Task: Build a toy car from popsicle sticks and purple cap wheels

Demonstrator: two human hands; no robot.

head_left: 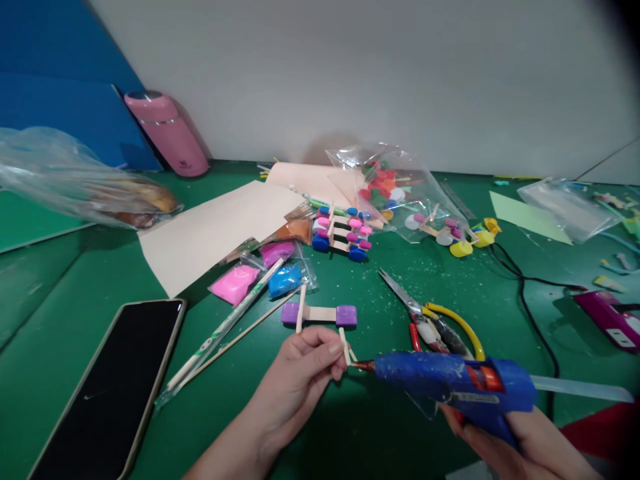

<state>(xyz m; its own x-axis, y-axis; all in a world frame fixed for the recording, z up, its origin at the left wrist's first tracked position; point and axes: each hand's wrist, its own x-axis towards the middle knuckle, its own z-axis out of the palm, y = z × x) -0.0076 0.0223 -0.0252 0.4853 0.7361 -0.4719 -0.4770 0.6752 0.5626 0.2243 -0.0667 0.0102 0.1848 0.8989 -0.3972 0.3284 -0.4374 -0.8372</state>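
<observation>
My left hand pinches small wooden stick pieces between thumb and fingers. My right hand is wrapped round the handle of a blue hot glue gun, with a clear glue stick out of its back. The gun's nozzle meets the end of the stick pieces, or comes very close to it. Just beyond my left hand lies a small craft piece of a wooden stick with purple blocks at both ends. Another flat stick stands up against it.
Scissors and yellow-handled pliers lie right of centre. Several finished stick pieces sit farther back beside a clear bag. A phone, wrapped chopsticks and coloured clay packets are left. A black cable runs at right.
</observation>
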